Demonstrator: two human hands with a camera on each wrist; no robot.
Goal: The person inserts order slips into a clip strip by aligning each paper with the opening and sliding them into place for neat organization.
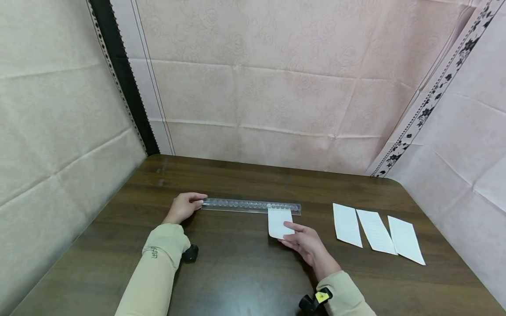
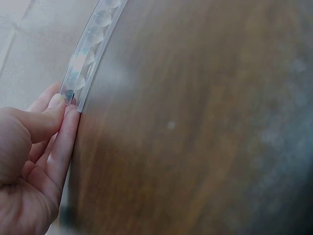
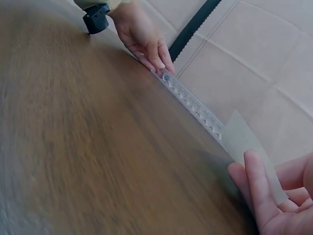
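A clear, narrow plastic strip [image 1: 241, 205] with a row of round shapes along it extends across the middle of the table. My left hand [image 1: 186, 207] pinches its left end between thumb and fingers, as the left wrist view shows close up at the strip [image 2: 89, 58]. A small white card [image 1: 278, 221] overlaps the strip near its right end. My right hand [image 1: 306, 243] pinches this card at its lower right corner; in the right wrist view the card [image 3: 244, 139] stands between thumb and fingers, tilted.
Three white paper cards lie on the right of the brown table [image 1: 237, 272]: a left one [image 1: 348, 224], a middle one [image 1: 377, 232] and a right one [image 1: 406, 239], the latter two touching or nearly so. Pale cloth [image 1: 253, 96] hangs behind the table and along both sides.
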